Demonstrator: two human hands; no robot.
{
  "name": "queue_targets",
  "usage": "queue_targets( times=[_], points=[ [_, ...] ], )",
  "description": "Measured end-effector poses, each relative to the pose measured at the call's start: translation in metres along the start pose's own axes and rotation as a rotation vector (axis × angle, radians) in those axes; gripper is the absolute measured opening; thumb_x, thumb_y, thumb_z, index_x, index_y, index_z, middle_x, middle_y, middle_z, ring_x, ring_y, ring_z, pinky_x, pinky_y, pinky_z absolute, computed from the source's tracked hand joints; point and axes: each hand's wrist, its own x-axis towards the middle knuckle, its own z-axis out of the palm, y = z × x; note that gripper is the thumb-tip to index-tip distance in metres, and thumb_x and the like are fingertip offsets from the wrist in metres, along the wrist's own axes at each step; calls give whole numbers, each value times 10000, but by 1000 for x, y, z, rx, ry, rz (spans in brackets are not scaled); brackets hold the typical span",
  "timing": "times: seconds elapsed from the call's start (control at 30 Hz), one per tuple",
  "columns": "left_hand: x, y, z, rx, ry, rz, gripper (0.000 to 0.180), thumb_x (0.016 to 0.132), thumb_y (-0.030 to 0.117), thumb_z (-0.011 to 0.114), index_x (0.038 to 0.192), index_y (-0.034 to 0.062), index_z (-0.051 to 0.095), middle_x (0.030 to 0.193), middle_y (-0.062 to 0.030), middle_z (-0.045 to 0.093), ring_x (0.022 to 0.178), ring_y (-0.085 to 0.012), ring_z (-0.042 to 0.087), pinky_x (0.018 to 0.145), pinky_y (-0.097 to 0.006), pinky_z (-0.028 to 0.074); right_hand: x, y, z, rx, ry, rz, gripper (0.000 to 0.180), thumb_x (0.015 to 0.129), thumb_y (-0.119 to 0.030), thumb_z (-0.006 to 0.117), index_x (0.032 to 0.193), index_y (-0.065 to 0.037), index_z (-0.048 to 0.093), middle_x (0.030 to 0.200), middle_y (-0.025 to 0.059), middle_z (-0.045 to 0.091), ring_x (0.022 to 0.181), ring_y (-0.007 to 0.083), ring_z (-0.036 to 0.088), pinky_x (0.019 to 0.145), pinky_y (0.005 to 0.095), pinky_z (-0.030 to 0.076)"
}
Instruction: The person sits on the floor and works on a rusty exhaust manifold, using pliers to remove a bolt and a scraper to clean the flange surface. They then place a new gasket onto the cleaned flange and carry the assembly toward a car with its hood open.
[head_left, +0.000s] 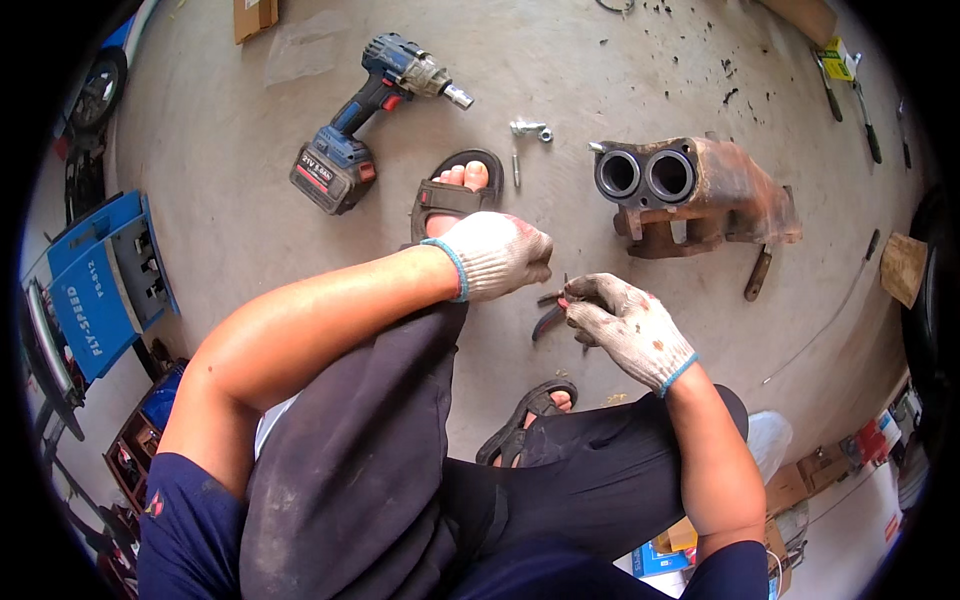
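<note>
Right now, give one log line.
left hand: curled; right hand: curled, contents unclear; cordless impact wrench: on floor; brake caliper: on floor

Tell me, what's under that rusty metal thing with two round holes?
A brown handle shows at the near edge of the rusty metal thing. Whatever lies directly underneath is covered, so I can't tell.

This is looking like a repair workshop or garage, probably one for vehicles. On the bare concrete floor [240, 170], a cordless wrench [360, 107] is lying near the top edge, left of the middle, and a rusty metal part [740, 205] with two round openings is sitting right of the middle. Hand tools [867, 122] are resting by the upper right corner. A wheel [97, 92] is showing at the upper left corner, a blue machine [100, 285] is standing along the left edge, and cardboard boxes [822, 467] are crowding the lower right corner.
</note>
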Motion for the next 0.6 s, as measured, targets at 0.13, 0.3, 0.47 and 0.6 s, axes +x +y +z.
queue_targets(
  times=[0.13,0.3,0.47,0.6],
  points=[
    [7,-1,6,292,214,-116,310,955,250,596,1245,207,697,965,-212,742,925,-400,728,881,-539,519,4,10,1,-50,37,-66,418,984,-348,654,1261,-35,675,1188,184,747,1114,336,721,977,414,549],
    [35,0,-16,-70,127,-120,375,970,222,560,1329,151,641,1094,-219,736,960,-347,746,828,-469,553,3,11,-1,-76,72,-127,437,988,-369,642,1266,-34,676,1221,192,736,1170,348,696,1013,426,531],
    [62,13,-24,-251,339,68,412,951,199,566,1349,106,624,1041,-231,737,957,-402,729,853,-498,564,2,14,-3,-68,89,-120,455,988,-390,636,1272,-37,677,1229,190,732,1188,356,683,1032,429,518],
    [76,24,-19,-284,269,43,430,937,185,567,1351,75,604,1011,-258,723,968,-417,718,853,-508,565,-3,8,-6,-113,110,-123,456,987,-391,637,1274,-39,677,1229,195,730,1182,361,683,1028,431,517]
  ],
)
